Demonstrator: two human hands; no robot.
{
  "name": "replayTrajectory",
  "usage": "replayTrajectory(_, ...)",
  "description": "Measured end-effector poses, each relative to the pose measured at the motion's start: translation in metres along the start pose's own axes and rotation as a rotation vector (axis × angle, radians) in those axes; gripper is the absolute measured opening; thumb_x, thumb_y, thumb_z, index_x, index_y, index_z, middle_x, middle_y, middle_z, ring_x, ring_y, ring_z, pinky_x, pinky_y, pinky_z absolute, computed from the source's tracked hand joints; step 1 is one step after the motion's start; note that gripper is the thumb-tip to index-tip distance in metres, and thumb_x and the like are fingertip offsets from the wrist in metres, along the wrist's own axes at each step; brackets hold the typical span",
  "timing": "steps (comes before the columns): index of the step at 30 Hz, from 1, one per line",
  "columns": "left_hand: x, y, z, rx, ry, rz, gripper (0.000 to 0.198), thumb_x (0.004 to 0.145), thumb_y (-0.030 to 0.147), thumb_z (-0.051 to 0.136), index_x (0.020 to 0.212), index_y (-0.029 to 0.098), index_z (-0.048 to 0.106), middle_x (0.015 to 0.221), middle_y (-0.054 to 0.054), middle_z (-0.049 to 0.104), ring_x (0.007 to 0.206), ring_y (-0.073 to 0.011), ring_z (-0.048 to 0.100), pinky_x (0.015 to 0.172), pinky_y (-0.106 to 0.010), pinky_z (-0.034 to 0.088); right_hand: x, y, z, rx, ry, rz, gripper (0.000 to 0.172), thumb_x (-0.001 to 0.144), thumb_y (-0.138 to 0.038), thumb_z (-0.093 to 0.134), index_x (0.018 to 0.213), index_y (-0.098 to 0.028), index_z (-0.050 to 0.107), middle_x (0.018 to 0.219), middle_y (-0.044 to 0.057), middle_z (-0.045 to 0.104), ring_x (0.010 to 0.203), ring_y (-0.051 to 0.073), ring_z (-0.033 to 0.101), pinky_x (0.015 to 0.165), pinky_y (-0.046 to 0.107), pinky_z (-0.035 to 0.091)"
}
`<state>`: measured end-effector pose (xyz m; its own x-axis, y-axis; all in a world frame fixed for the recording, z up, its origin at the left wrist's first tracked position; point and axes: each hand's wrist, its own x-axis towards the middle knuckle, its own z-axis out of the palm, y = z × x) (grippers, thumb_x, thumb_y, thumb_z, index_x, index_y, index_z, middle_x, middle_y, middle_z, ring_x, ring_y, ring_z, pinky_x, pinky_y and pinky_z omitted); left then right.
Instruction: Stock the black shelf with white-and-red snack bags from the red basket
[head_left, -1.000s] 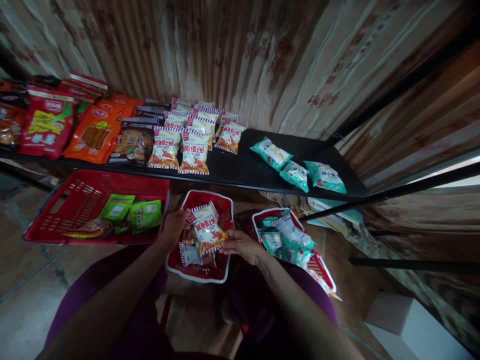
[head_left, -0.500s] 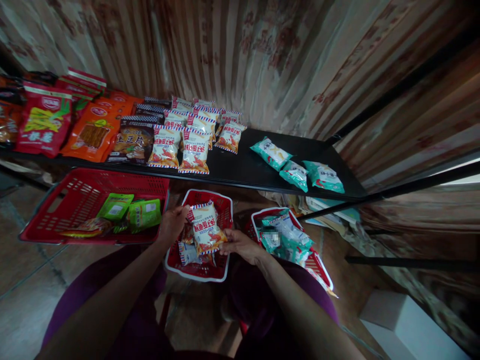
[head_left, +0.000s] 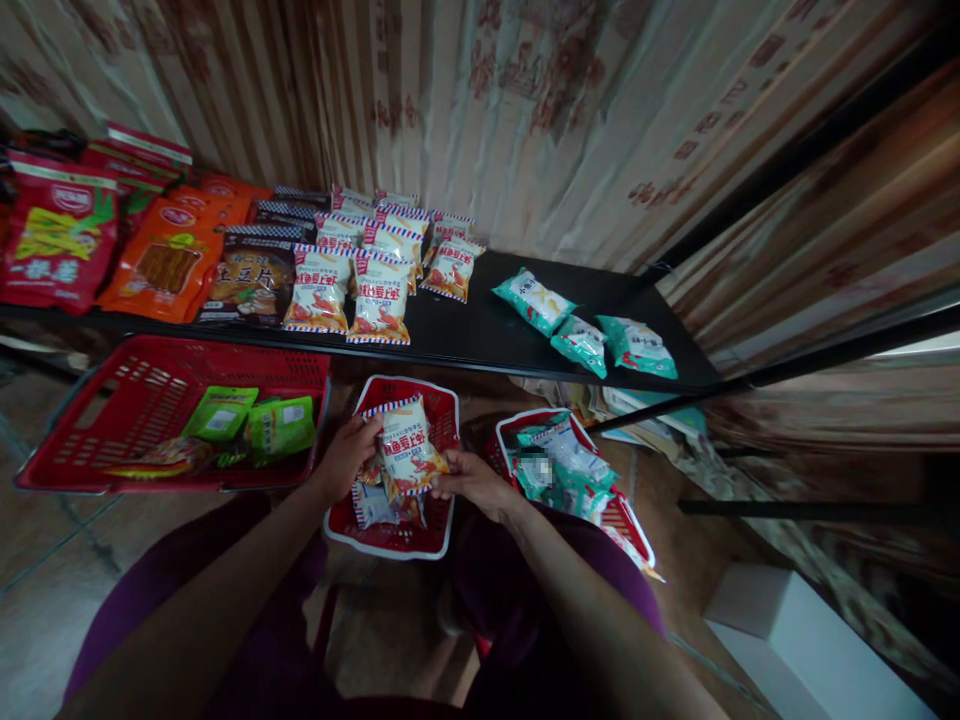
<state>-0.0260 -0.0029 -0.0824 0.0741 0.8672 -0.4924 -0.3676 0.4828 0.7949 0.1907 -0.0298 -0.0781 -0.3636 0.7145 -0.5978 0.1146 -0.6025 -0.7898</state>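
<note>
Between my two hands is a white and orange snack bag with a striped top edge, its printed front facing up. My left hand grips its left side, and my right hand pinches its lower right corner. Below the bag stands a small red basket with a white rim, holding more snack bags partly covered by the held one. On the black shelf ahead, several matching squid-and-shrimp snack bags stand upright in rows.
Three teal bags lie toward the shelf's right end; red, orange and brown packets fill its left. A large red basket with green packets is at left. Another red basket with teal bags stands right, near a white box.
The view has shifted slightly, so the shelf and baskets appear a little further left. Both hands still hold the same snack bag over the middle basket.
</note>
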Motion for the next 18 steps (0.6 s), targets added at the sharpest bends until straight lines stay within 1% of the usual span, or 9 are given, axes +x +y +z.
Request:
replayTrajectory(4, -0.005, -0.005, 0.006, -0.056, -0.070, -0.122, 0.041, 0.069, 0.039, 0.071, 0.100, 0.016, 0.060, 0.086, -0.008, 0.070, 0.078, -0.0202, 0.067, 0.071, -0.031, 0.052, -0.001, -0.002, 0.002, 0.019, 0.000, -0.003, 0.033, 0.058, -0.033, 0.078, 0.078, -0.014, 0.060, 0.067, -0.002, 0.065, 0.060, 0.010, 0.058, 0.059, 0.023, 0.043)
replayTrajectory(7, -0.009, -0.006, 0.009, -0.078, -0.108, -0.189, 0.042, 0.070, 0.037, 0.070, 0.104, 0.016, 0.058, 0.087, -0.009, 0.071, 0.076, -0.0209, 0.067, 0.067, -0.031, 0.053, 0.000, -0.002, 0.003, 0.039, 0.015, 0.010, 0.032, 0.057, -0.031, 0.078, 0.079, -0.014, 0.061, 0.067, -0.002, 0.066, 0.059, 0.009, 0.059, 0.058, 0.021, 0.044)
replayTrajectory(12, -0.013, -0.008, 0.010, -0.133, -0.171, -0.246, 0.040, 0.068, 0.028, 0.072, 0.104, 0.016, 0.059, 0.089, -0.008, 0.070, 0.068, -0.0181, 0.066, 0.060, -0.029, 0.053, 0.000, -0.003, 0.004, 0.120, 0.029, 0.066, 0.032, 0.057, -0.029, 0.079, 0.080, -0.014, 0.062, 0.066, -0.002, 0.067, 0.057, 0.007, 0.060, 0.058, 0.019, 0.046)
replayTrajectory(15, -0.012, -0.010, 0.008, -0.148, -0.198, -0.281, 0.040, 0.067, 0.024, 0.072, 0.104, 0.018, 0.059, 0.093, -0.008, 0.070, 0.070, -0.0190, 0.067, 0.061, -0.031, 0.054, 0.000, -0.004, 0.003, 0.150, 0.036, 0.079, 0.032, 0.056, -0.028, 0.080, 0.079, -0.015, 0.062, 0.066, -0.002, 0.067, 0.057, 0.007, 0.061, 0.058, 0.018, 0.046)
replayTrajectory(18, -0.011, -0.012, 0.006, -0.140, -0.190, -0.305, 0.037, 0.067, 0.021, 0.073, 0.102, 0.017, 0.060, 0.091, -0.009, 0.070, 0.072, -0.0201, 0.068, 0.063, -0.031, 0.054, 0.000, -0.005, 0.004, 0.172, 0.033, 0.087, 0.031, 0.056, -0.028, 0.081, 0.077, -0.015, 0.062, 0.067, -0.003, 0.067, 0.058, 0.007, 0.062, 0.057, 0.018, 0.047)
